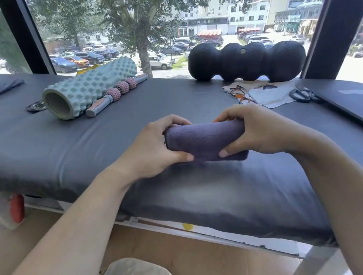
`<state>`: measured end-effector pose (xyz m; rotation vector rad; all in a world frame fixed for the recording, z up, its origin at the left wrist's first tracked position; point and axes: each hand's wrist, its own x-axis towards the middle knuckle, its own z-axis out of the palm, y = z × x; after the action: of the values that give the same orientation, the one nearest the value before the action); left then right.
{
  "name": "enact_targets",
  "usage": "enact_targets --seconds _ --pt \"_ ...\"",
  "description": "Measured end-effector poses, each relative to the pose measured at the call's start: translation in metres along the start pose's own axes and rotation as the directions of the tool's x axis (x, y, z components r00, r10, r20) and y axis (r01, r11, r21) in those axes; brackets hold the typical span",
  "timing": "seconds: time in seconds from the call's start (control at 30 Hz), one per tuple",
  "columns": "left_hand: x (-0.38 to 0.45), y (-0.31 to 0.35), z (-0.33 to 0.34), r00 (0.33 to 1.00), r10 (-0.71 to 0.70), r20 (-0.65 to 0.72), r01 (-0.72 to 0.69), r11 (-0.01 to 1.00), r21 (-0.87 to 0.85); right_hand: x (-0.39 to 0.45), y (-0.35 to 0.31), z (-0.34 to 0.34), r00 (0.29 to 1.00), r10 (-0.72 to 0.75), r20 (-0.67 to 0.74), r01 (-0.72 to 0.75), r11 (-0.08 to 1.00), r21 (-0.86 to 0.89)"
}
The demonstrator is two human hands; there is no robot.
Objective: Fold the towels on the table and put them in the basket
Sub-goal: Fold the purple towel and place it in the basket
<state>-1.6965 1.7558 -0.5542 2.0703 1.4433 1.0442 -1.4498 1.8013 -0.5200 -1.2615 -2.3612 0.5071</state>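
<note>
1. Leftmost, well beyond the left hand (pixel 152 147) and off to its far side, lie a ridged foam roller (pixel 90 90) and a beaded massage stick (pixel 116 92); neither is part of the task.
2. Next, the left hand itself grips the left end of the purple towel (pixel 206 143), fingers curled over the top and the thumb pressed against the near face.
3. Between the two hands sits the towel, rolled into a thick bundle. Its long axis runs left to right, straight across from one hand to the other, and it rests on, or just above, the grey table (pixel 63 147).
4. Then the right hand (pixel 255 132) mirrors the left: fingers curled over the far side of the right end, thumb on the near face.
5. Neither hand is nearer than the other, since each already holds an end, so lifting the bundle probably calls for both to rise together and keep it level.
6. Beyond the right hand stands a black peanut-shaped roller (pixel 247 63).
7. No basket shows, so I cannot tell which way the towel must travel.
</note>
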Motion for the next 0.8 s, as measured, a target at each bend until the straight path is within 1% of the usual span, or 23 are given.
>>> enact_targets --seconds 0.03,0.1,0.17,0.33,0.4,0.47,0.53,0.63,0.7,0.73,0.8 --pt "0.000 -0.001 0.002 1.000 -0.010 0.020 0.010 1.000 0.020 0.000 -0.001 0.001 1.000 -0.004 -0.001 0.004 0.999 -0.046" --pt "0.000 -0.003 0.006 0.998 -0.035 0.057 0.032 0.998 0.058 -0.001 -0.003 0.005 0.998 0.017 0.057 -0.010 0.993 -0.118" --pt "-0.001 -0.004 0.012 0.998 -0.045 0.038 0.042 0.997 0.072 -0.002 -0.003 0.009 0.996 0.038 0.079 -0.027 0.990 -0.138" --pt "0.001 -0.008 0.015 0.996 -0.087 0.003 0.087 0.996 0.009 0.002 0.003 0.014 0.994 0.090 0.058 -0.077 0.977 -0.198" --pt "0.003 -0.009 0.015 0.992 -0.125 0.021 0.125 0.992 -0.027 0.003 0.005 0.016 0.994 0.105 0.019 -0.099 0.972 -0.214" --pt "0.004 -0.007 0.015 0.988 -0.148 0.053 0.151 0.986 -0.072 0.004 0.006 0.016 0.993 0.118 0.016 -0.112 0.972 -0.208" --pt "0.005 -0.005 0.016 0.982 -0.178 0.055 0.183 0.980 -0.083 0.003 0.010 0.013 0.988 0.144 0.051 -0.137 0.983 -0.123" --pt "0.006 0.000 0.017 0.961 -0.274 0.044 0.275 0.961 -0.023 -0.004 0.019 0.006 0.975 0.194 0.110 -0.209 0.967 0.146" --pt "0.006 0.002 0.018 0.943 -0.328 0.050 0.327 0.945 0.023 -0.005 0.021 0.006 0.962 0.237 0.138 -0.271 0.901 0.338" --pt "0.007 0.003 0.017 0.940 -0.338 0.051 0.336 0.941 0.043 -0.004 0.023 0.006 0.959 0.257 0.122 -0.284 0.857 0.430" --pt "0.008 0.006 0.015 0.943 -0.328 0.062 0.323 0.942 0.090 0.001 0.026 0.006 0.954 0.296 0.040 -0.263 0.768 0.584"
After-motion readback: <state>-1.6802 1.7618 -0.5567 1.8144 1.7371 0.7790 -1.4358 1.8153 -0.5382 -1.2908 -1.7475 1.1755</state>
